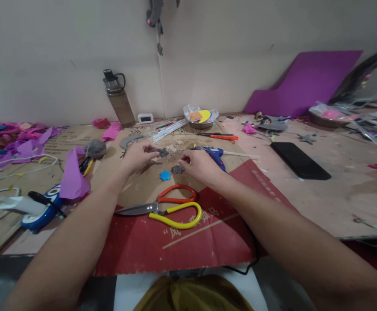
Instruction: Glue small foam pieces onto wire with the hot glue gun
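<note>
My left hand (139, 156) reaches in over the cardboard, its fingers closed at the edge of a small grey star-shaped piece (164, 152). A second grey star-shaped piece (177, 169) lies at the fingertips of my right hand (199, 162), which is pinched against its edge. Just in front of the two hands is a blue star-shaped piece (164, 175), untouched. A blue glue gun (219, 156) with a white glue stick lies behind my right hand, partly hidden by it. Scissors (172, 207) with one red and one yellow handle rest nearer to me.
A red cardboard sheet (204, 246) covers the near edge. At the back stand a water bottle (120, 101) and a bowl (204, 125). A black phone (300, 160) lies right; pink and purple scraps (23, 147), grey yarn (96, 148) and a white cable (16, 166) lie left.
</note>
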